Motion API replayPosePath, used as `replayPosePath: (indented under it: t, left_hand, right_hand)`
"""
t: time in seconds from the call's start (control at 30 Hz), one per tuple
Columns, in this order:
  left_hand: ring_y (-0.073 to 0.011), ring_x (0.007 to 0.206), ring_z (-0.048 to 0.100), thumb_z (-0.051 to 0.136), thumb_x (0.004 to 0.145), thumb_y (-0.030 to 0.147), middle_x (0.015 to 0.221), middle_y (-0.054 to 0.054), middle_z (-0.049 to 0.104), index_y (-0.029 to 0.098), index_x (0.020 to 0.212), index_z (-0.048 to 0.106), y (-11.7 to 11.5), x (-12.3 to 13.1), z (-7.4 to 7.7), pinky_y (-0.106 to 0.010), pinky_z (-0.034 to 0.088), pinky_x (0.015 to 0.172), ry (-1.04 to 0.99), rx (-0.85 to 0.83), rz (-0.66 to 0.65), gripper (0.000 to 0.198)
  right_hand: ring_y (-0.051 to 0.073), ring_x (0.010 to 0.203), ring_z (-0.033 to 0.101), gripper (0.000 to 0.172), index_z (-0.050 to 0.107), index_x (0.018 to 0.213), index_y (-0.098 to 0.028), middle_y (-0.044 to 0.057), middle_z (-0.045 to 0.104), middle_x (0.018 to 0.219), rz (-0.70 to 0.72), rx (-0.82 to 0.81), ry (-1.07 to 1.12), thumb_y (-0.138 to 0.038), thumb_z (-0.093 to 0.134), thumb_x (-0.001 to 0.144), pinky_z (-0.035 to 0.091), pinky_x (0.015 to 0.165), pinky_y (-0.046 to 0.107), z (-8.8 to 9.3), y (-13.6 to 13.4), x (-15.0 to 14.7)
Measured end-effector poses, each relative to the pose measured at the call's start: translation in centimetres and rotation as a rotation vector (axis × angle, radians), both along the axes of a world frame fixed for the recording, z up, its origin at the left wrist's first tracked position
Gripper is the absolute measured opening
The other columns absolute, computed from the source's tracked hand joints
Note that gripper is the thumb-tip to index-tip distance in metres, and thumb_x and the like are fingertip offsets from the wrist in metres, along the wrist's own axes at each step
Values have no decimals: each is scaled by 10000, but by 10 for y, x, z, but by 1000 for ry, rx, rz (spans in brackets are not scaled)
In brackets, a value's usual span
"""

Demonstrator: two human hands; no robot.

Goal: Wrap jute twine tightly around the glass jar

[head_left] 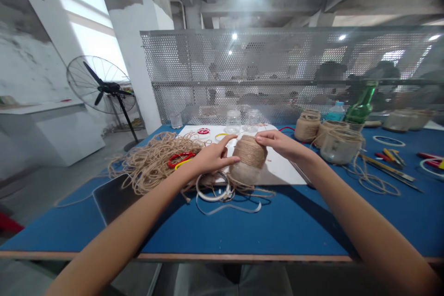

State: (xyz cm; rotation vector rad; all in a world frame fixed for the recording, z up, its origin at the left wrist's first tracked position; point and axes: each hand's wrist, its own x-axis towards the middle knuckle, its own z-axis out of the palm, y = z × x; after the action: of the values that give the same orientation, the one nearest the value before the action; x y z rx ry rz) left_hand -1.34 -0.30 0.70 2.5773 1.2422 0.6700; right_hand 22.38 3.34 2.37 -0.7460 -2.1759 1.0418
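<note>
A glass jar (247, 172), its upper part wound with brown jute twine (250, 150), leans slightly in front of me. My left hand (218, 155) is at its left side, with the thumb against the jar and the index finger stretched toward the rim. The other left fingers curl partly out of sight. With my right hand (272, 141) I grip the jar's upper right edge, thumb and fingers close together. Whether those fingers also pinch a strand cannot be made out. Below my left hand lie a white ring of tape (212, 200) and a loose pale strip (231, 208).
A heap of loose twine (156, 159) with red handles in it lies left, over a dark flat panel (113, 196). Clear jars (233, 121) stand behind on a white board (284, 166). At right are wrapped jars (308, 125), a green bottle (362, 104) and tools (390, 169).
</note>
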Motion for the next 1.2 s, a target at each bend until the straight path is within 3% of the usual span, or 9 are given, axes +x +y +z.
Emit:
replayPosePath:
  t: [0.17,0.4,0.57,0.7,0.8,1.0,1.1,1.2]
  left_hand:
    - [-114,525,440,530,789,454,563,59,467,181,1383,93,2,1,-4,-210,286,521,-22,-82,-39,786]
    - [-115,518,450,556,775,448,567,51,476,212,1377,139,1,0,-3,-220,305,525,-14,-90,-93,770]
    - [-136,557,486,583,751,448,631,17,528,211,1388,92,-2,1,-2,-238,346,561,-1,-31,-130,838]
    - [-130,547,481,581,747,463,632,19,530,228,1378,144,-3,2,-1,-235,354,551,14,-33,-126,803]
    - [-128,544,479,577,747,471,619,24,516,222,1379,145,-4,4,-1,-225,346,533,27,-14,-111,805]
    - [-141,544,488,575,751,487,606,11,519,205,1380,145,-9,9,-1,-227,338,514,45,37,-65,812]
    - [-144,540,493,564,752,511,608,7,526,206,1379,143,-10,11,-1,-227,335,512,73,63,-56,815]
    - [-145,541,499,542,755,539,619,5,540,212,1380,132,-10,11,-2,-228,338,523,93,96,-34,816]
  right_hand:
    - [108,619,387,333,495,691,-154,-21,406,646,107,-11,-19,-468,471,801,306,591,244,-3,2,1]
    - [104,611,404,350,519,744,-146,-13,449,654,105,83,-134,-475,434,828,310,576,237,-3,4,5]
    - [114,637,443,363,536,762,-150,-1,488,677,133,156,-213,-479,402,842,334,585,240,4,-1,5]
    - [147,770,499,356,577,783,-149,40,556,809,125,266,-227,-462,415,837,372,718,280,10,-5,3]
    - [191,912,503,382,607,722,-154,68,586,926,40,345,-229,-489,443,809,337,846,334,12,-6,1]
    - [228,900,512,500,605,667,-177,65,620,825,-302,387,-317,-542,310,839,232,923,466,8,-12,-9]
    - [227,937,508,462,599,729,-195,53,628,879,-320,440,-341,-513,290,859,121,967,511,7,-20,-17]
    - [207,900,521,405,589,785,-198,39,624,875,-294,432,-336,-468,300,872,159,961,488,9,-28,-26]
